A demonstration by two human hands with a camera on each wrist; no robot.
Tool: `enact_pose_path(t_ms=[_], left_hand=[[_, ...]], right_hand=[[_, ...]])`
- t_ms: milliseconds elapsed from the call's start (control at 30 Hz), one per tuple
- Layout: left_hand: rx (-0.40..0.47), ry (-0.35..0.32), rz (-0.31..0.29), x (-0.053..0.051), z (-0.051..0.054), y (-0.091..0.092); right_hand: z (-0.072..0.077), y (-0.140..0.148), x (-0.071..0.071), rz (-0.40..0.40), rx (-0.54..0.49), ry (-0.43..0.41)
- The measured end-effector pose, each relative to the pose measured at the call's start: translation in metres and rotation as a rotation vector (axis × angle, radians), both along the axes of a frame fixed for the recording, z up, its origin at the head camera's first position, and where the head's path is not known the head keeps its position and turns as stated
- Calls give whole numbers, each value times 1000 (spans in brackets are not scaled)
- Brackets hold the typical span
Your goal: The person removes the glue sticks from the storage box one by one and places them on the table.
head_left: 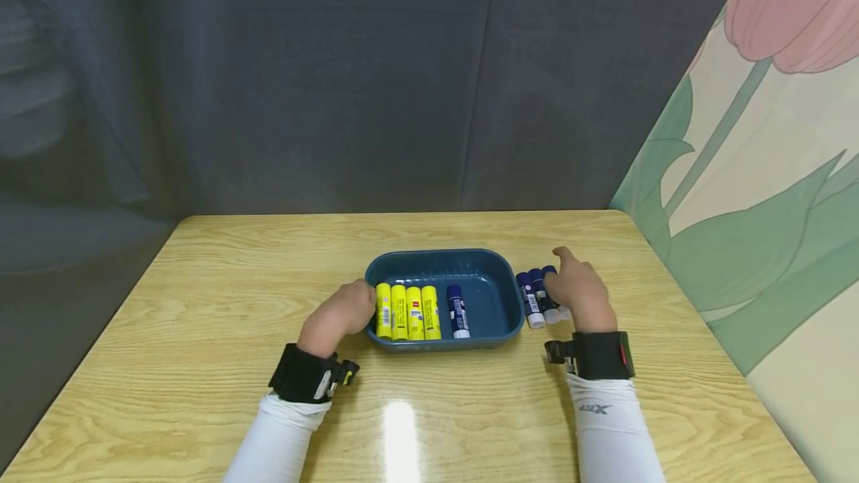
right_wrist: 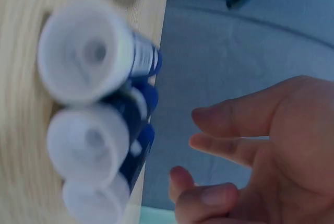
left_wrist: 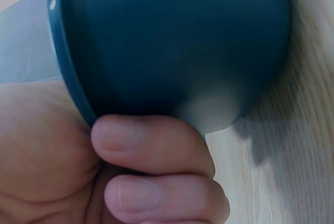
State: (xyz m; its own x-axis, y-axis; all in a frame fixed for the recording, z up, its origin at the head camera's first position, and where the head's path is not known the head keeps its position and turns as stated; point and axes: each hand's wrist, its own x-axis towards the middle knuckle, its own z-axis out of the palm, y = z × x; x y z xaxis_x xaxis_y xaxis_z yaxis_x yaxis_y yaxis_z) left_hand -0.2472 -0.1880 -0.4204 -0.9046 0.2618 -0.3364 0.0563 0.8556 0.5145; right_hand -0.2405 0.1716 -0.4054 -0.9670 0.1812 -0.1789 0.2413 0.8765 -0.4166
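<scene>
A dark blue plastic container [head_left: 493, 297] sits on the table. Several yellow glue sticks [head_left: 415, 313] lie side by side in its left part, and one blue glue stick [head_left: 458, 311] with a white base lies apart from them inside. My left hand [head_left: 344, 309] grips the container's left rim; in the left wrist view, curled fingers [left_wrist: 156, 143] press its outer wall. Just right of the container, three blue glue sticks [head_left: 530, 302] lie in a row on the table. Over them my right hand [head_left: 580, 291] hovers with parted fingers and nothing held, seen also in the right wrist view.
A light wood-grain table [head_left: 201, 304] carries everything. Dark grey cloth [head_left: 335, 95] hangs behind its far edge. To the right stands a wall with a painted tulip [head_left: 792, 6]. Both wrists wear black straps [head_left: 600, 355] with small cameras.
</scene>
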Motion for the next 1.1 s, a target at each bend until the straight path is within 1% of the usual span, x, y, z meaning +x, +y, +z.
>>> enact_pose_path(t_ms=[133,300,433,533,600,733,933,1100], left_hand=[[2,-6,10,0,0,0],[1,-11,16,0,0,-1],[6,-17,21,0,-1,-2],[7,-22,26,-1,-1,-2],[5,-22,25,-1,-1,-1],[1,-20,22,-1,-1,0],[2,-25,29,-1,0,1],[-5,-32,37,-1,1,2]], right_hand=[[3,-14,-1,22,22,83],[9,-34,0,40,57,194],[12,-53,1,70,75,285],[13,-69,3,94,66,326],[11,-78,3,103,55,341],[8,-94,5,135,39,338],[3,-111,7,172,23,301],[1,-121,10,191,40,264]])
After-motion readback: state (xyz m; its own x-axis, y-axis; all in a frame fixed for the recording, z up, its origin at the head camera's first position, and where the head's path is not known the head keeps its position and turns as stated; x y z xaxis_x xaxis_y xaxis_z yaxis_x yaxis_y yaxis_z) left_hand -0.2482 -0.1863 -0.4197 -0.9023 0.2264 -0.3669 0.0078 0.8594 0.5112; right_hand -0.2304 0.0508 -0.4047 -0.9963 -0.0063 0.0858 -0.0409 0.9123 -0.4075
